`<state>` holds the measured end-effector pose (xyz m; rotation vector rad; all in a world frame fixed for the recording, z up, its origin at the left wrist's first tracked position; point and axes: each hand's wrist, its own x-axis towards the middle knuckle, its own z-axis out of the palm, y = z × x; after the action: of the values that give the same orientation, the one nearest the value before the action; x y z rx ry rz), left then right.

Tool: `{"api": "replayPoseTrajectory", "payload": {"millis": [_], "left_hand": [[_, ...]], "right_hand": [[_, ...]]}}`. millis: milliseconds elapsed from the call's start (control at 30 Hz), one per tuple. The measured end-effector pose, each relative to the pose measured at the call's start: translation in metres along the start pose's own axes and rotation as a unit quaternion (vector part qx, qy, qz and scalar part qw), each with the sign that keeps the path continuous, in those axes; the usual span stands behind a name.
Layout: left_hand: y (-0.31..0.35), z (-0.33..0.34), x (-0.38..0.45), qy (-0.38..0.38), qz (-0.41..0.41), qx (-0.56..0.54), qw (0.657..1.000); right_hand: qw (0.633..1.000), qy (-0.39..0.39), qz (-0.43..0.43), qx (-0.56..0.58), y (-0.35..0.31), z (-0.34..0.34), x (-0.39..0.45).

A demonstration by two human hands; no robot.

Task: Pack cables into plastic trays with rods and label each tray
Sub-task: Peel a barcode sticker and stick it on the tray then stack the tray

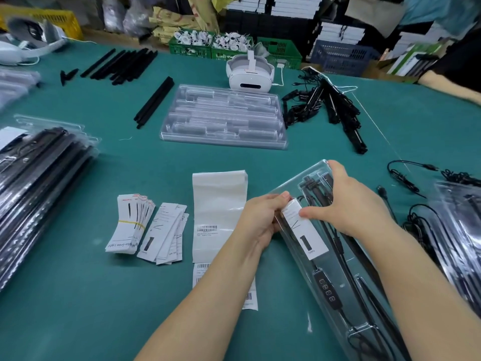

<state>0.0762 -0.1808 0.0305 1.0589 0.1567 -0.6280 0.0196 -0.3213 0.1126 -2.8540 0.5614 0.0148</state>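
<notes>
A clear plastic tray (pixel 346 293) packed with black rods and a cable with a button controller lies tilted at the lower right. A white label card (pixel 304 230) sits on its upper left part. My left hand (pixel 260 220) grips the tray's left edge at the card's top. My right hand (pixel 348 201) spans the tray's top, its thumb pressing the card's end. An empty clear tray (pixel 223 115) lies at the table's middle. Loose black rods (pixel 154 101) lie left of it, and tangled black cables (pixel 325 105) lie right of it.
Bundled and loose label cards (pixel 145 227) and a strip of barcode stickers (pixel 218 217) lie on the green table (pixel 78 295). Stacks of packed trays (pixel 39 183) stand left, more (pixel 460 230) at right. A white headset (pixel 250 74) and green crates (pixel 234 48) stand behind. Another person's arm (pixel 453 84) rests far right.
</notes>
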Motion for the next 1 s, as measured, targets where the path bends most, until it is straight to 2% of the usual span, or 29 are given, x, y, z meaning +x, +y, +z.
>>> {"api": "replayPoseTrajectory", "payload": {"millis": [433,633,1000], "left_hand": [[0.011,-0.003,-0.004,-0.024,0.008,0.028,0.999],[0.016,-0.01,-0.003,0.006,0.011,0.038,0.999],[0.016,-0.011,-0.001,0.014,0.001,0.055,0.998]], "right_hand": [[1.0,0.02,-0.013,0.002,-0.005,-0.006,-0.002],[1.0,0.005,-0.011,-0.015,-0.01,-0.001,-0.002],[0.999,0.003,-0.02,-0.025,-0.011,-0.001,-0.002]]}}
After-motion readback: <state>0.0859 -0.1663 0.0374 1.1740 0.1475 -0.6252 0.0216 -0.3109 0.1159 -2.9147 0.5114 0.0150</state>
